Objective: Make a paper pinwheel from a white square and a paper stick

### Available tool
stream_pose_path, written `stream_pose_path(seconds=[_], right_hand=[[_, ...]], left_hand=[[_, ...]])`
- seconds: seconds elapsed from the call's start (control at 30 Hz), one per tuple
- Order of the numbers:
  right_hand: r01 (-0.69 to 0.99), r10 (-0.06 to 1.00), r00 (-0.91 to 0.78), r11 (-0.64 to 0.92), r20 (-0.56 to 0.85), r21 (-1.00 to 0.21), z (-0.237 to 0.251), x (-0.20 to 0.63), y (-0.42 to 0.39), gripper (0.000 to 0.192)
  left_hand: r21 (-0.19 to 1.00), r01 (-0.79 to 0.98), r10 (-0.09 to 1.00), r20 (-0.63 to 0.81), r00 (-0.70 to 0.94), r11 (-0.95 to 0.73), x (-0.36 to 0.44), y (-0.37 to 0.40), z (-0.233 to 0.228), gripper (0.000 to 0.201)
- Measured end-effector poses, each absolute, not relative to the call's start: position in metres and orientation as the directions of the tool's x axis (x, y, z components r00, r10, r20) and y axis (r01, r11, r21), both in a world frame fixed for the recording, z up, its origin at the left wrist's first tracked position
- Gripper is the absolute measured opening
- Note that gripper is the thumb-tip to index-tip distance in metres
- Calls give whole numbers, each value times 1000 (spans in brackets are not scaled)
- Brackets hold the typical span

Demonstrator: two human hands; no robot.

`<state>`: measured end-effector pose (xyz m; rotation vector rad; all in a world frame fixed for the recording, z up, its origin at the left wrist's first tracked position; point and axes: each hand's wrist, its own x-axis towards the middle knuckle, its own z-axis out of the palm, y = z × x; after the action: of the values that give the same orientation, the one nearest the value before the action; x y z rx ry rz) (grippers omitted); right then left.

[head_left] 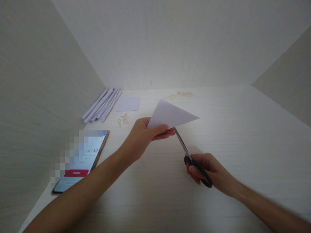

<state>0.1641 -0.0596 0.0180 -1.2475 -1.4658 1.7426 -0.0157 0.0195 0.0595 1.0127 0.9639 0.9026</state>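
My left hand pinches a folded white paper triangle, thumb on top and fingers beneath. The triangle's long tip points to the right. In my right hand is a pair of scissors with black handles, fingers through the loops. The scissor blades look nearly closed and reach up to the paper's lower edge, close to my left fingertips. Whether the tips touch the paper or lie behind it, I cannot tell.
Several rolled paper tubes lie at the back left, beside a flat square of paper. Small pale bits sit in front of it, and more scraps near the back wall. A phone lies by the left wall.
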Motion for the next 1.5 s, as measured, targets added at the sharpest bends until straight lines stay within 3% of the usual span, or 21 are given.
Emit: stream_pose_path(seconds=[1.5], right_hand=[[251,818,-463,-248,-341,-936,22,166,-62,37]], left_hand=[[987,7,939,-152,307,158,-17,14,72,8]])
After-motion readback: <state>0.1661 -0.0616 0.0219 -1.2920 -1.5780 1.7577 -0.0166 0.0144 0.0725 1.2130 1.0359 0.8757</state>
